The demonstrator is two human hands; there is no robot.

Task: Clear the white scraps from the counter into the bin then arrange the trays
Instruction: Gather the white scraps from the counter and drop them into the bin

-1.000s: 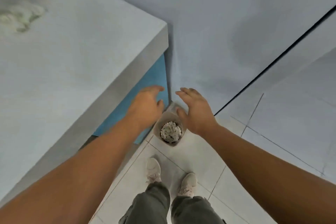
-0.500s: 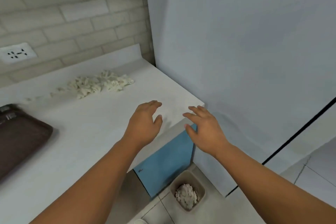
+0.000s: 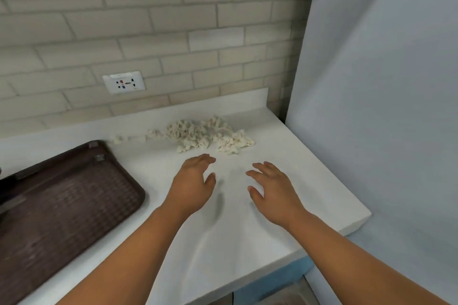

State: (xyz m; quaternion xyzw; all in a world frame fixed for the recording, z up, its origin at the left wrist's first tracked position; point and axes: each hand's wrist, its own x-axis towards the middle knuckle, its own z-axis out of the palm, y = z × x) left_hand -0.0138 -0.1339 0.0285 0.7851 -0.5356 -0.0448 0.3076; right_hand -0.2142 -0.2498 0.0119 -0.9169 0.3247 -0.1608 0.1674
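Observation:
A pile of white scraps (image 3: 203, 137) lies on the white counter (image 3: 285, 168) near the back wall, with a few loose bits trailing to its left. My left hand (image 3: 194, 184) hovers just in front of the pile, fingers spread and empty. Beside it, my right hand (image 3: 272, 190) is also open and empty, a little nearer to me. A dark brown tray (image 3: 62, 210) with a woven pattern rests on the counter at the left. Only the bin's rim (image 3: 285, 301) peeks out below the counter's front edge.
A brick wall with a white socket (image 3: 124, 82) stands behind the counter. A tall pale panel (image 3: 384, 106) closes off the right side. Blue cabinet front (image 3: 270, 282) shows under the counter edge.
My view lifted from the bin on the floor up to the counter. Both hands rose from over the bin and moved forward over the counter toward the scrap pile, staying open.

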